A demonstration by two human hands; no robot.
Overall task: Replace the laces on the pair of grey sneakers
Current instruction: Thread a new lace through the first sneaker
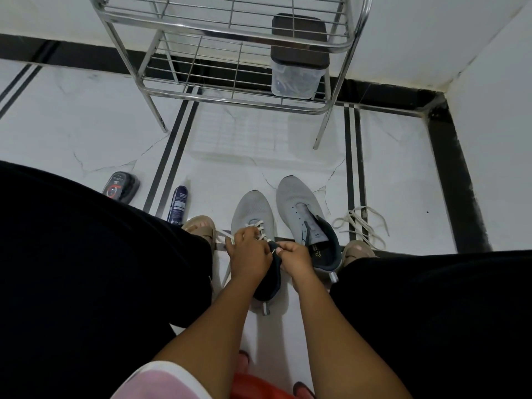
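Observation:
Two grey sneakers stand side by side on the white floor between my feet. The left sneaker (pixel 252 208) carries a white lace (pixel 256 226) across its lower eyelets. My left hand (pixel 249 251) rests over its tongue, fingers curled on the lace near the left eyelets; one lace end trails left toward my foot. My right hand (pixel 293 257) pinches the other lace tip at the sneaker's dark collar. The right sneaker (pixel 302 208) has no lace and its tongue lies open. A loose white lace (pixel 362 223) lies in a tangle on the floor to its right.
A steel wire shoe rack (pixel 230 67) stands ahead, holding a clear box with a dark lid (pixel 298 67). A shoe-polish sponge (pixel 122 187) and a dark spray bottle (pixel 177 204) lie at left. My black-clad legs flank the shoes. Walls close the right corner.

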